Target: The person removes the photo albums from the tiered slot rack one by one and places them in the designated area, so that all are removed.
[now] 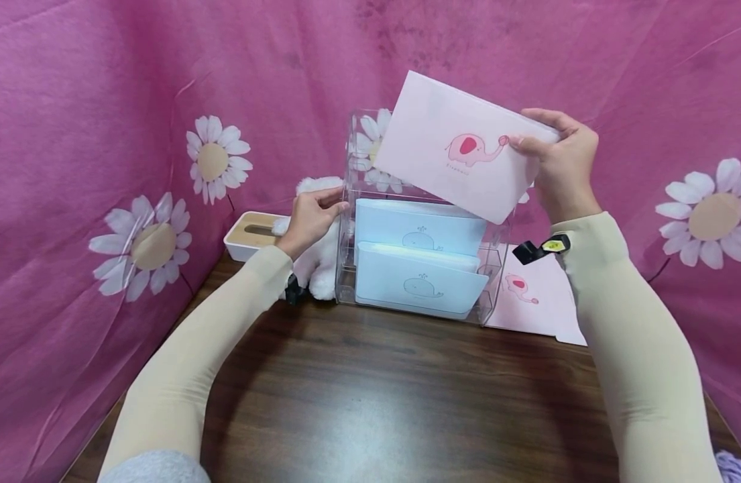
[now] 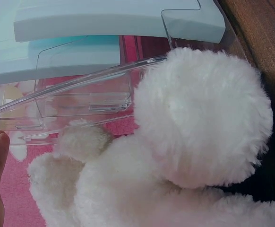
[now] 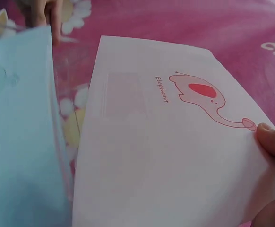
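A pink notebook with a red elephant on its cover is held tilted above the clear acrylic rack. My right hand grips it by its right end, thumb on the front. With its thumb and fingers my left hand holds the rack's left side edge. Blue notebooks with a whale drawing stand in the two lower front tiers of the rack. In the right wrist view the pink notebook is beside the blue ones, apart from them.
A white fluffy plush toy sits against the rack's left side. Behind it is a white box with a wooden lid. More pink elephant notebooks lie on the wooden table at the right. Pink flowered cloth hangs around.
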Available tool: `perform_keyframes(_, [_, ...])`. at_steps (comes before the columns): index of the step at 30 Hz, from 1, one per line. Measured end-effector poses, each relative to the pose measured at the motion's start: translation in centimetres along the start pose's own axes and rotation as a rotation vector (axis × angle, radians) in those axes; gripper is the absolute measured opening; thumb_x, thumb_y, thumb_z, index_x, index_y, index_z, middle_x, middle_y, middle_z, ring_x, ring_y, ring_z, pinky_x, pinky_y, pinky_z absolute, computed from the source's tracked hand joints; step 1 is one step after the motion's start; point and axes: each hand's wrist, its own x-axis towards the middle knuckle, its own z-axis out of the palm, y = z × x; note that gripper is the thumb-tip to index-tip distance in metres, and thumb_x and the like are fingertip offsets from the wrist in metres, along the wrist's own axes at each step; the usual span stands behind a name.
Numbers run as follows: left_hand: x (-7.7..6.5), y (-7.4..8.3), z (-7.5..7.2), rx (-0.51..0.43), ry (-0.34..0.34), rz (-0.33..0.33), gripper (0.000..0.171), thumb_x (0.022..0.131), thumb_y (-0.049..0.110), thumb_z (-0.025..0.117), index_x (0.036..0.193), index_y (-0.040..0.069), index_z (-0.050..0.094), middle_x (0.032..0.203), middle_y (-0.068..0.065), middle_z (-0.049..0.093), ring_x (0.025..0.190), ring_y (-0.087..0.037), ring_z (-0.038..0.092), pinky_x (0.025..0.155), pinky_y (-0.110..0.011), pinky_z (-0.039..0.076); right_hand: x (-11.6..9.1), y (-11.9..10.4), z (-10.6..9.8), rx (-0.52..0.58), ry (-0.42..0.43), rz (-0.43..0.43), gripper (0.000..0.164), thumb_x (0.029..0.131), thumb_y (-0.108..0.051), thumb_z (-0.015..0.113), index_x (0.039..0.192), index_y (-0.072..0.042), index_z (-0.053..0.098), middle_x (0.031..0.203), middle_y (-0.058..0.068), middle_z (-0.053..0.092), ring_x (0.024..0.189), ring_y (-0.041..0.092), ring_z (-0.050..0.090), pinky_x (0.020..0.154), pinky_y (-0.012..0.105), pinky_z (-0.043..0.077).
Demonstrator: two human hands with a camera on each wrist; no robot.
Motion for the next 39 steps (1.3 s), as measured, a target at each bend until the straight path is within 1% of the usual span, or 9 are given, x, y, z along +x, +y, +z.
perform_keyframes(2, [0.0, 0.0, -0.1, -0.003, 0.0, 0.007, 0.042, 0.091, 0.015, 0.078, 0.131, 0.011, 0.068, 0.124, -0.013, 0.073, 0.114, -0.023, 0.072, 0.091, -0.026, 0.061, -0.6, 0.2, -0.1, 0.041, -0.001, 0.023, 0.049, 0.061, 0.026, 0.082, 0.105, 0.006, 0.076, 0.096, 0.012, 0.074, 0.08, 0.023, 0.072, 0.065, 0.029, 0.064])
perform_keyframes(5, [-0.1, 0.1, -0.1, -0.004, 0.0, 0.012, 0.042, 0.091, 0.016, 0.078, 0.131, 0.01, 0.068, 0.124, -0.013, 0.073, 0.114, -0.022, 0.072, 0.091, -0.026, 0.061, -1.5, 0.7, -0.5, 0.077, -0.005, 0.052, 0.049, 0.063, 0.027, 0.08, 0.107, 0.007, 0.075, 0.102, 0.013, 0.073, 0.082, 0.024, 0.074, 0.068, 0.03, 0.065])
perform_keyframes(9, [-0.2, 0.0, -0.2, 0.003, 0.002, 0.016, 0.042, 0.09, 0.015, 0.078, 0.131, 0.01, 0.069, 0.123, -0.013, 0.073, 0.114, -0.022, 0.073, 0.091, -0.027, 0.06, -2.7, 1.6, -1.0, 0.071, -0.01, 0.068, 0.049, 0.064, 0.024, 0.082, 0.109, 0.005, 0.076, 0.107, 0.011, 0.072, 0.088, 0.022, 0.072, 0.07, 0.03, 0.065])
perform_keyframes(12, [-0.2, 0.0, -0.2, 0.007, 0.0, 0.022, 0.042, 0.091, 0.015, 0.078, 0.131, 0.01, 0.068, 0.123, -0.013, 0.073, 0.114, -0.022, 0.072, 0.092, -0.027, 0.06, -3.5, 2.2, -1.3, 0.082, -0.024, 0.076, 0.047, 0.066, 0.023, 0.082, 0.109, 0.004, 0.076, 0.107, 0.011, 0.073, 0.09, 0.021, 0.072, 0.071, 0.03, 0.065])
perform_keyframes(19, [-0.1, -0.2, -0.3, 0.013, 0.006, 0.04, 0.042, 0.091, 0.016, 0.077, 0.132, 0.01, 0.068, 0.123, -0.013, 0.074, 0.114, -0.022, 0.072, 0.092, -0.027, 0.06, -5.8, 3.9, -1.6, 0.079, -0.085, 0.135, 0.041, 0.073, 0.02, 0.079, 0.109, 0.001, 0.076, 0.103, 0.008, 0.076, 0.079, 0.018, 0.075, 0.066, 0.029, 0.065])
perform_keyframes(23, [-0.2, -0.2, -0.4, 0.039, 0.013, 0.052, 0.042, 0.091, 0.017, 0.078, 0.131, 0.01, 0.069, 0.121, -0.012, 0.074, 0.113, -0.022, 0.073, 0.092, -0.028, 0.06, -7.4, 5.0, -1.6, 0.087, -0.108, 0.152, 0.037, 0.075, 0.02, 0.077, 0.106, 0.001, 0.077, 0.11, 0.007, 0.072, 0.08, 0.017, 0.076, 0.069, 0.029, 0.065])
perform_keyframes(26, [-0.3, -0.2, -0.4, 0.046, 0.014, 0.061, 0.041, 0.091, 0.017, 0.077, 0.131, 0.01, 0.069, 0.121, -0.012, 0.074, 0.113, -0.022, 0.073, 0.093, -0.028, 0.06, -8.5, 5.8, -1.6, 0.081, -0.121, 0.179, 0.034, 0.076, 0.019, 0.076, 0.103, -0.001, 0.078, 0.109, 0.008, 0.07, 0.078, 0.016, 0.076, 0.07, 0.03, 0.064])
perform_keyframes(33, [-0.3, -0.3, -0.3, 0.055, 0.017, 0.071, 0.041, 0.091, 0.017, 0.077, 0.131, 0.01, 0.068, 0.122, -0.013, 0.074, 0.112, -0.023, 0.073, 0.093, -0.029, 0.061, -11.1, 7.9, -1.9, -0.006, -0.154, 0.249, 0.033, 0.082, 0.017, 0.073, 0.102, -0.01, 0.078, 0.093, 0.004, 0.075, 0.074, 0.013, 0.076, 0.069, 0.029, 0.064])
perform_keyframes(39, [-0.3, -0.3, -0.4, 0.088, 0.02, 0.065, 0.041, 0.092, 0.022, 0.077, 0.131, 0.014, 0.069, 0.12, -0.011, 0.076, 0.109, -0.022, 0.074, 0.092, -0.031, 0.061, -13.1, 10.0, -2.0, -0.091, -0.21, 0.34, 0.032, 0.085, 0.011, 0.073, 0.103, -0.015, 0.076, 0.089, 0.001, 0.078, 0.077, 0.014, 0.077, 0.071, 0.032, 0.064])
